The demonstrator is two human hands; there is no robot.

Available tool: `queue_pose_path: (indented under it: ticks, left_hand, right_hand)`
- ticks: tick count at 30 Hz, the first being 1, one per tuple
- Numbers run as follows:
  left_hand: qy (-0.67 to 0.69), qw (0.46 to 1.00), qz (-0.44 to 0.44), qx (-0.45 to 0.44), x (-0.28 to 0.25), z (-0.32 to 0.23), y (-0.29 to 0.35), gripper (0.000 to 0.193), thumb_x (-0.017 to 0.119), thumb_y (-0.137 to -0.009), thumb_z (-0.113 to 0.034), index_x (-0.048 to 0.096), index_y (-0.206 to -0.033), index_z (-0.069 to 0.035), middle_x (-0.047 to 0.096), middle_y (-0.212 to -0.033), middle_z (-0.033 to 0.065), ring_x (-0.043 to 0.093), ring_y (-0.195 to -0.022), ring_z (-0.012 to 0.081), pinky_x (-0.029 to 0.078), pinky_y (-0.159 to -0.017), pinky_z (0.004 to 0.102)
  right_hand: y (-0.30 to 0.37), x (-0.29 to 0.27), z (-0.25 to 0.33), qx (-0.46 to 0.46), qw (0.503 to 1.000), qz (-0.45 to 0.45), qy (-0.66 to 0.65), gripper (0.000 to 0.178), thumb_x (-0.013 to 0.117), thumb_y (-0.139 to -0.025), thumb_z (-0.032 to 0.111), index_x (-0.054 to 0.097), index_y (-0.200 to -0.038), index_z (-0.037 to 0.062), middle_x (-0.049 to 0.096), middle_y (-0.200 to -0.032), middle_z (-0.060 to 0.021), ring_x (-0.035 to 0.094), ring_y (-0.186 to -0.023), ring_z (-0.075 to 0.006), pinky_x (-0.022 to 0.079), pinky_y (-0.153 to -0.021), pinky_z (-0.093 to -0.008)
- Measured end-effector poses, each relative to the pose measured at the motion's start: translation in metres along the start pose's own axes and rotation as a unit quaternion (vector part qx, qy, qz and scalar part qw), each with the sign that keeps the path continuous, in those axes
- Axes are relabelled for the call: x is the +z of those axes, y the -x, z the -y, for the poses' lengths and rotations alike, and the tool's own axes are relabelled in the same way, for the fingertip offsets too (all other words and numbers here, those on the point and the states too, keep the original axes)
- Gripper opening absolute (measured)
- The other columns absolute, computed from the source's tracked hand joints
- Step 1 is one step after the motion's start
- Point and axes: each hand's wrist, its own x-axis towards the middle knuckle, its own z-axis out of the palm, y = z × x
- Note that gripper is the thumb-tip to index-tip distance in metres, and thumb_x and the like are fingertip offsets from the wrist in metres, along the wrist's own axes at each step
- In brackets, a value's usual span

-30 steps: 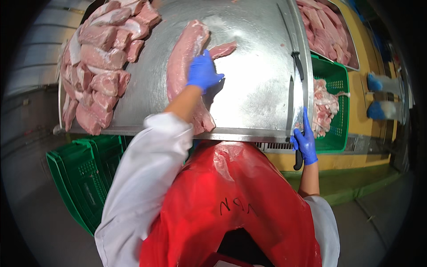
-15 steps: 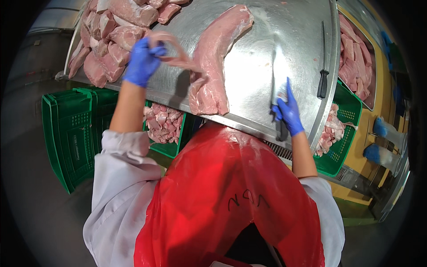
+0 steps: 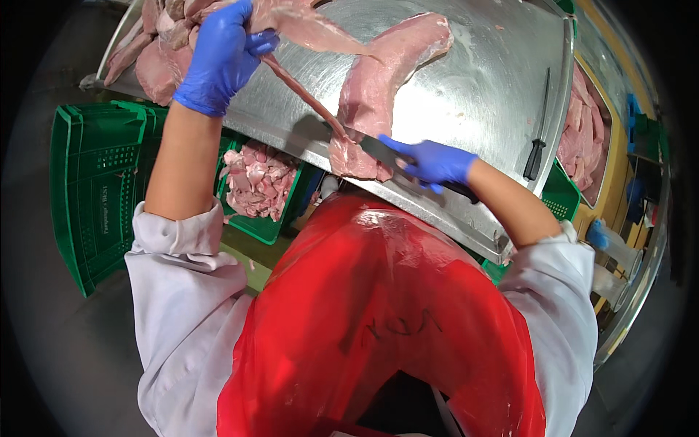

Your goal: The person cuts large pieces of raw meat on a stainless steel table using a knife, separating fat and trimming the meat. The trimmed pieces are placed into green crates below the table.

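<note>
A long pale-pink piece of meat [image 3: 397, 73] lies on the metal worktable [image 3: 473, 95], its near end by the front edge. My left hand [image 3: 222, 58], in a blue glove, is closed on a thin meat strip [image 3: 304, 93] and holds it up taut to the left; the strip still joins the near end of the piece. A wider flap [image 3: 309, 28] also stretches from this hand towards the piece. My right hand [image 3: 440, 162], gloved in blue too, grips a dark-handled knife [image 3: 377, 151]. Its blade meets the meat where the strip joins.
Raw meat pieces [image 3: 156, 65] are heaped at the table's far left. A second knife [image 3: 537, 138] lies near the right edge. Below stand green crates, one holding meat trimmings [image 3: 256, 182]. Beyond the right edge is a tray of meat [image 3: 582, 131].
My right hand has swung left, bringing the knife from the bare tabletop to the meat's near end. My left hand has risen farther away, drawing the strip tight.
</note>
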Motion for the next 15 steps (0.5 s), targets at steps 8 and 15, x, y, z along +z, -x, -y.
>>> queue_pose_path:
  ticks: [8,15]
  left_hand:
    - [0.056,0.998,-0.003,-0.037,0.039,-0.067,0.039,0.015,0.053,-0.1,-0.017,0.062,-0.099,-0.006,0.061,-0.082,0.0023,0.054,-0.063,0.012,0.044,-0.057,0.0239]
    - [0.152,0.982,0.114,-0.001,-0.029,-0.108,0.109,0.038,0.049,-0.103,-0.021,0.058,-0.131,0.003,0.07,-0.111,0.0113,0.066,-0.086,0.0177,0.053,-0.071,0.0305]
  right_hand:
    - [-0.055,0.009,0.013,-0.021,0.994,0.003,-0.106,0.073,0.046,-0.103,0.021,0.008,-0.165,0.0308,0.067,-0.074,-0.0105,0.061,-0.054,-0.0184,0.054,-0.061,-0.037]
    - [-0.015,0.018,0.016,-0.076,0.987,0.014,0.139,0.067,0.041,-0.105,0.031,0.011,-0.164,0.0253,0.065,-0.067,-0.0131,0.065,-0.058,-0.0296,0.056,-0.074,-0.0419]
